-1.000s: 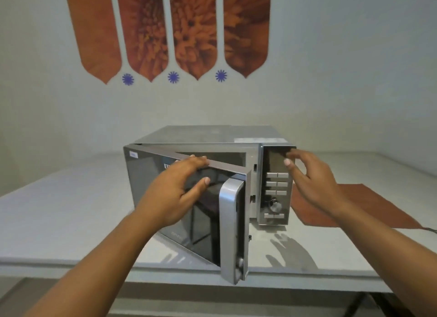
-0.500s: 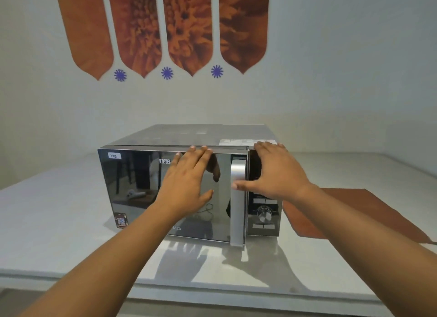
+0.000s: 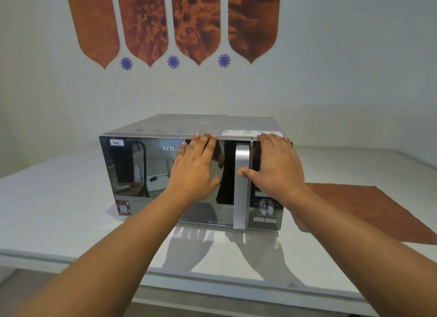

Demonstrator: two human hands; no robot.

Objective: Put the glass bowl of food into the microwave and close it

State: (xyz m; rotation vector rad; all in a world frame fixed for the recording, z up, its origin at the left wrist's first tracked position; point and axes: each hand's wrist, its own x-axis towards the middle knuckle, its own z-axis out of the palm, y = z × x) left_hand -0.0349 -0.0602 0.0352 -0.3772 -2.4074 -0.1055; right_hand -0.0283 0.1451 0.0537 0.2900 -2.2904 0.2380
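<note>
While the silver box-shaped microwave with a mirrored black door (image 3: 151,170) stands on the pale grey desk (image 3: 59,212), its door lies flush against the body, fully closed. The microwave's long axis runs left to right across the view, and its door faces the person; the left end sits slightly nearer the camera's left, so the front is turned a little toward that side. The glass bowl of food cannot be seen, since the mirrored door shows only reflections of the room.

The left hand (image 3: 196,172) is flat and open, palm pressed on the door's right half, fingertips reaching the door's top edge just right of the white "IFB" lettering. It grasps nothing. The right hand (image 3: 276,167) is also spread open, laid over the upper part of the control panel, its fingertips at the top edge of the microwave and its thumb touching the vertical silver door handle (image 3: 241,198). It grasps nothing either.

Below the right hand, the round silver dial (image 3: 266,207) shows on the panel. A small white label reading "Veg" (image 3: 116,142) sits at the door's upper left corner. A flat reddish-brown mat (image 3: 369,210) lies on the desk just right of the microwave. On the wall behind hang 4 orange pointed flower panels (image 3: 196,21).
</note>
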